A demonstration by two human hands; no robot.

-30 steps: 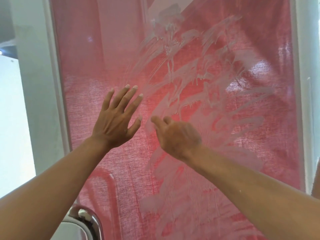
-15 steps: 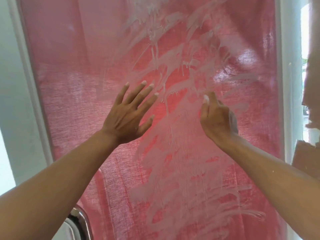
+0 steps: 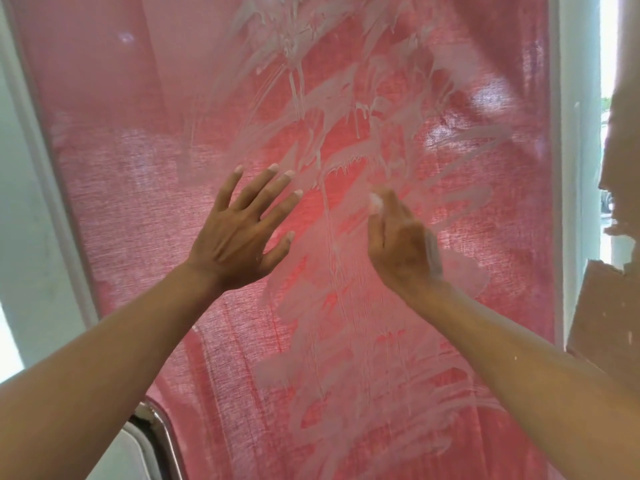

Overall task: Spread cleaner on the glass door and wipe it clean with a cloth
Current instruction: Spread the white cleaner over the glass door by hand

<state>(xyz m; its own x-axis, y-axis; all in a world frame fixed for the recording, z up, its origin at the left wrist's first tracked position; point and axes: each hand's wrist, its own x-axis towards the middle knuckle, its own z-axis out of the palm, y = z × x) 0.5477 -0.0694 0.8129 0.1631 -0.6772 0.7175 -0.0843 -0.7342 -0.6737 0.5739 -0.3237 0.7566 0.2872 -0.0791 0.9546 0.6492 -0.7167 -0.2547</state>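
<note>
A chrome door handle (image 3: 162, 434) showed at lower left. The left hand (image 3: 235, 237) lay flat on the glass door (image 3: 138, 202), fingers spread. White cleaner (image 3: 332, 140) streaked and dripped down the pane's middle. The right hand (image 3: 401, 244), fingers together and straight, smeared it. The wet glass was probably slippery and breakable, best pressed with flat palms. No cloth showed.
</note>
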